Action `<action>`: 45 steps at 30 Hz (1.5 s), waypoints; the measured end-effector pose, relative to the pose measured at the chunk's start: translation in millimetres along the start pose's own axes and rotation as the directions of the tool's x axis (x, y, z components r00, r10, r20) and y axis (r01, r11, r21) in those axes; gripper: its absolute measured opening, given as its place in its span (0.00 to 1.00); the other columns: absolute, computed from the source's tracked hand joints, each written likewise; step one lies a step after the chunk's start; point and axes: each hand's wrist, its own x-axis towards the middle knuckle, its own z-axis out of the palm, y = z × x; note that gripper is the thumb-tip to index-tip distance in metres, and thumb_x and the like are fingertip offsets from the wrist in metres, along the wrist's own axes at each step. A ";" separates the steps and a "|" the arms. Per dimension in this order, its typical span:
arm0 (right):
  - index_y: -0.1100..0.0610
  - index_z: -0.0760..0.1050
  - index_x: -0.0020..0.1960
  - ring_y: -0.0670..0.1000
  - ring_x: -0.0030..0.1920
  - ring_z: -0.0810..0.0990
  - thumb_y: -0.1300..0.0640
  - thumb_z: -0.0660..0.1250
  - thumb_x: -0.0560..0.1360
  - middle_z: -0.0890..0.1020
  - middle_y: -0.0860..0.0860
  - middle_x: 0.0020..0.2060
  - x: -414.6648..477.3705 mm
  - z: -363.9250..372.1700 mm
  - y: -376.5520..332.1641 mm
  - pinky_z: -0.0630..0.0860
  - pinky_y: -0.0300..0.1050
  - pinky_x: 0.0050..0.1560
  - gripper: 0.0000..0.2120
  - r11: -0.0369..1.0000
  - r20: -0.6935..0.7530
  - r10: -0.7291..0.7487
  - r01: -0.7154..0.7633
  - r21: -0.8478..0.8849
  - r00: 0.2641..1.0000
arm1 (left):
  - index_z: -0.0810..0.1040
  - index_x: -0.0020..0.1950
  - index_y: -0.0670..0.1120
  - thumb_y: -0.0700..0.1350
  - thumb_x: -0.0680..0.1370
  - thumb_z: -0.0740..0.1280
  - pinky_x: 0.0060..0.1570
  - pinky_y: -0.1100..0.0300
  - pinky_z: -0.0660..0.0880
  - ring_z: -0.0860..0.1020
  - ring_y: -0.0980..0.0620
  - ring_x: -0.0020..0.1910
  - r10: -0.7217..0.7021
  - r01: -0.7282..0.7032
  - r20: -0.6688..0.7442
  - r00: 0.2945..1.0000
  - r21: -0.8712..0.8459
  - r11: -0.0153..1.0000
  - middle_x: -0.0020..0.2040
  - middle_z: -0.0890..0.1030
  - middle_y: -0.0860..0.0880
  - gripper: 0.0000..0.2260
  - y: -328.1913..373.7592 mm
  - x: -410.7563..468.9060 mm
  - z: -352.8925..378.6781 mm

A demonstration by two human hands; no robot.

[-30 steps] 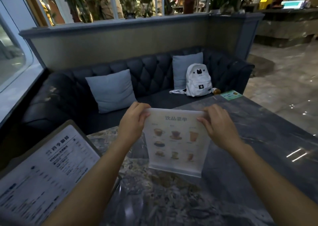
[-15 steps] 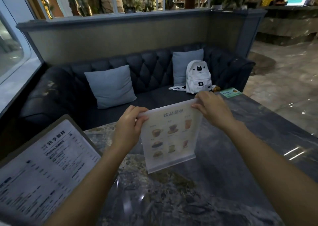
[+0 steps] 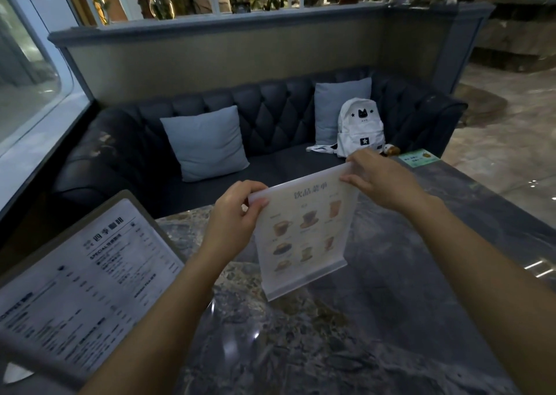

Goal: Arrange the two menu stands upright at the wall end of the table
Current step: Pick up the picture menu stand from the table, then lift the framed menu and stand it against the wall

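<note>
- Clear acrylic drinks menu stand [image 3: 304,232] is pinched at its top corners by left hand [image 3: 237,214] and right hand [image 3: 382,181].
- Its base edge sits tilted at the dark marble table [image 3: 391,319].
- Black-framed text menu stand [image 3: 78,280] leans at left.

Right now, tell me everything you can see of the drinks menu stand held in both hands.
The drinks menu stand is a clear acrylic-looking sheet holding a pale card with a Chinese heading and pictures of cups and drinks. A frosted lip runs along its lower edge. It stands roughly upright, turned askew, on or just over the marble table. The left hand and right hand pinch its top corners.
</note>
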 end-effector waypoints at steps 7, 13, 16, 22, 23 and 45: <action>0.54 0.64 0.67 0.54 0.62 0.71 0.38 0.61 0.71 0.73 0.54 0.64 -3.7 -17.8 -8.7 0.66 0.52 0.59 0.30 0.999 -0.029 -0.045 0.044 -0.027 0.999 | 0.76 0.55 0.47 0.46 0.75 0.67 0.41 0.56 0.77 0.76 0.56 0.45 -0.030 0.030 0.011 0.999 0.007 1.000 0.48 0.79 0.50 0.10 7.1 0.3 -7.3; 0.53 0.62 0.69 0.53 0.65 0.69 0.38 0.62 0.71 0.72 0.53 0.66 5.9 -36.4 -50.8 0.65 0.52 0.63 0.31 0.988 -0.084 -0.152 0.154 0.017 0.985 | 0.74 0.60 0.49 0.51 0.74 0.68 0.50 0.51 0.75 0.76 0.53 0.51 -0.064 0.069 -0.060 0.996 0.093 0.993 0.51 0.77 0.52 0.16 14.1 2.0 -33.7; 0.54 0.62 0.69 0.55 0.63 0.70 0.40 0.63 0.71 0.72 0.54 0.66 14.1 -39.2 -80.8 0.67 0.55 0.63 0.32 0.967 -0.094 -0.249 0.253 0.035 0.964 | 0.74 0.60 0.47 0.51 0.74 0.68 0.50 0.55 0.72 0.75 0.52 0.53 -0.020 0.043 -0.119 0.993 0.187 0.981 0.50 0.76 0.53 0.17 14.6 -3.1 -58.8; 0.54 0.60 0.70 0.54 0.64 0.69 0.38 0.60 0.71 0.70 0.54 0.67 33.8 -22.8 -146.4 0.64 0.51 0.62 0.33 0.914 -0.071 -0.397 0.401 0.059 0.915 | 0.73 0.61 0.45 0.51 0.74 0.67 0.50 0.54 0.72 0.75 0.48 0.54 -0.026 0.117 -0.233 0.972 0.388 0.914 0.54 0.79 0.45 0.18 5.3 -30.1 -128.7; 0.54 0.60 0.70 0.54 0.65 0.68 0.37 0.60 0.71 0.70 0.54 0.67 36.9 -17.9 -158.6 0.63 0.51 0.62 0.33 0.903 -0.063 -0.419 0.422 0.075 0.906 | 0.74 0.61 0.45 0.51 0.74 0.67 0.51 0.52 0.73 0.75 0.48 0.54 -0.039 0.145 -0.252 0.967 0.416 0.898 0.55 0.79 0.45 0.18 3.5 -37.0 -141.0; 0.55 0.58 0.71 0.53 0.70 0.60 0.42 0.60 0.74 0.65 0.53 0.71 64.7 100.6 -313.0 0.57 0.52 0.67 0.30 0.782 0.233 -0.622 0.609 0.136 0.747 | 0.69 0.64 0.49 0.53 0.74 0.66 0.45 0.53 0.73 0.77 0.46 0.53 -0.355 0.479 -0.322 0.878 0.550 0.685 0.57 0.79 0.48 0.20 -52.4 -138.6 -219.9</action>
